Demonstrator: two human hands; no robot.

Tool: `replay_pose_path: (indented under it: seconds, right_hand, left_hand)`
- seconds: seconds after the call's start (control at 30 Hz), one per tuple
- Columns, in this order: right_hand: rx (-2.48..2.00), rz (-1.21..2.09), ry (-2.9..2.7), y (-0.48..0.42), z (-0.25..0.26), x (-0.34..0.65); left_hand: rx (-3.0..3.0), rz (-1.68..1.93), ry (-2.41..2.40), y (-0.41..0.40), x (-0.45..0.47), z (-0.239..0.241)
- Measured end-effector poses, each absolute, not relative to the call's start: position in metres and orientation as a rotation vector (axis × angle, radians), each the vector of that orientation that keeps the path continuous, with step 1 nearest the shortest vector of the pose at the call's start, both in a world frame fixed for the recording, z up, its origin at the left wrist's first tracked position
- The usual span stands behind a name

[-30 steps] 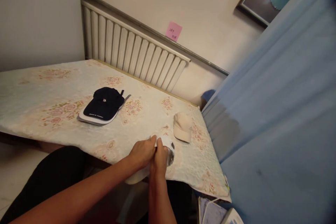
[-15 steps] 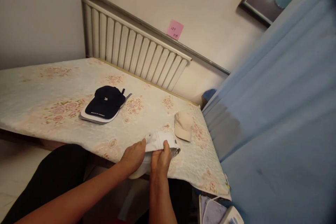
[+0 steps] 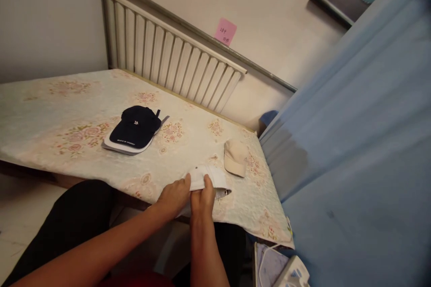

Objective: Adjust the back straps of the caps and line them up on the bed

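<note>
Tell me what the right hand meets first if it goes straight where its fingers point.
The white cap, which the right hand is gripping. Beyond it, probably only bare tablecloth, passing left of the beige cap, until the radiator; depth is unclear.

At the near edge of the floral-covered desk point(image 3: 50, 116), the left grip point(image 3: 173, 195) and the right grip point(image 3: 202, 197) lie side by side, both pinching a white cap point(image 3: 209, 177) that rests on the cloth. A beige cap point(image 3: 235, 157) lies just beside it at 1 o'clock. A navy cap point(image 3: 134, 126) tops a small stack of caps point(image 3: 116, 145) well apart at 10 o'clock, with the radiator point(image 3: 168, 63) behind.
</note>
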State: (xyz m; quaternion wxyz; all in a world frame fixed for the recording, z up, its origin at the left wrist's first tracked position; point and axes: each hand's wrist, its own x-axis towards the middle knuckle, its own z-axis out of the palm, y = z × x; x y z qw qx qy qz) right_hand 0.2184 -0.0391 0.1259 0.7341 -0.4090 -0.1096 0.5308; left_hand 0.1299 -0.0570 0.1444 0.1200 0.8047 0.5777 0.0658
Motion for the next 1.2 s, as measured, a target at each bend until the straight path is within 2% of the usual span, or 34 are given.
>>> replay_pose_path:
  seconds: [0.33, 0.5, 0.63, 0.87, 1.1, 1.2]
  right_hand:
    - [-0.769, 1.151, -0.29, -0.038, 0.145, 0.239]
    - [-0.875, 1.029, -0.464, -0.046, 0.137, 0.221]
    - [-1.023, 1.066, -0.437, -0.049, 0.127, 0.205]
    - [-0.923, 1.074, -0.206, -0.04, 0.135, 0.217]
    - [-0.796, 1.157, -0.21, -0.039, 0.149, 0.242]
    - [-0.772, 1.176, -0.206, -0.045, 0.154, 0.236]
  left_hand:
    - [2.369, 0.186, 1.587, -0.064, 0.1, 0.124]
    - [2.394, 0.203, 1.574, -0.066, 0.103, 0.135]
    - [2.414, 0.257, 1.524, -0.065, 0.108, 0.141]
    - [2.34, 0.538, 1.417, -0.064, 0.1, 0.134]
    - [2.292, 0.872, 1.1, -0.06, 0.083, 0.12]
    - [2.282, 0.887, 1.116, -0.062, 0.086, 0.119]
